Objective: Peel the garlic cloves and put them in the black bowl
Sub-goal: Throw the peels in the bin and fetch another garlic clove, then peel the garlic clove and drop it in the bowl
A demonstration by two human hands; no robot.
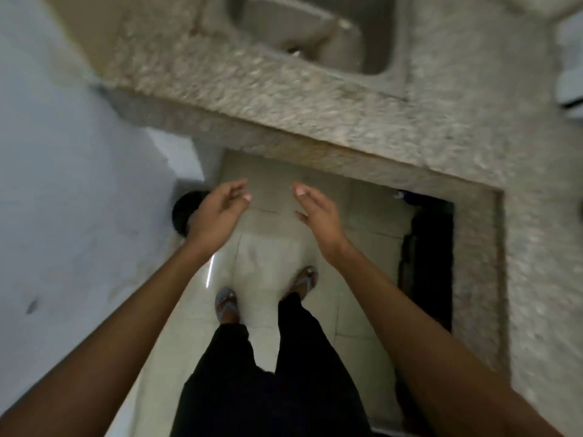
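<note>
Both hands out over the floor [271,247], empty — left hand [217,209] loosely curled, right hand [315,212] flat-fingered — counter [315,121] and sink [362,42] ahead, no garlic or bowl visible, just a blurry black round thing [184,216] behind the left wrist.

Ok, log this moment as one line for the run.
left hand: open, empty | right hand: open, empty | both over floor before counter | sink beyond | garlic, bowl: not identifiable
</note>
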